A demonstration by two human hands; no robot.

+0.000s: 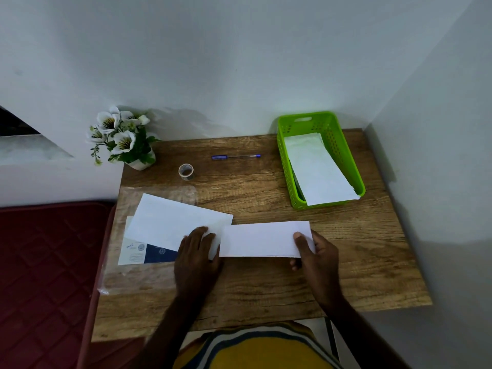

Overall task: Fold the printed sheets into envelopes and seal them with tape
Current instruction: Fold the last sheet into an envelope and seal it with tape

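Biggest risk at this point, I'd say, was the fold going crooked. The folded sheet (pixel 262 239) was only pinned at its two ends, so if either hand slipped while creasing, the edges could drift out of line and the envelope would come out skewed. It also sat touching the loose white sheet (pixel 173 222) on its left, so dragging one could shift the other. And the tape roll (pixel 186 171) was well apart, up toward the far side of the worktop (pixel 359 262), meaning a hand would have to let go to fetch it and the flap might spring open.

The folded sheet itself looked like a plain white strip, long and narrow, lying flat near the middle of the worktop with crisp straight edges. No print showed on the side facing up.

The left hand (pixel 198 255) lay flat with its fingers straight, pressing down where the two papers meet. The right hand (pixel 315 255) pinched the strip's right end, thumb on top and fingers curled underneath.

A printed blue-and-white sheet (pixel 147 254) peeked out under the loose one, and the green basket (pixel 354 166) at far right held more white papers (pixel 316 169).
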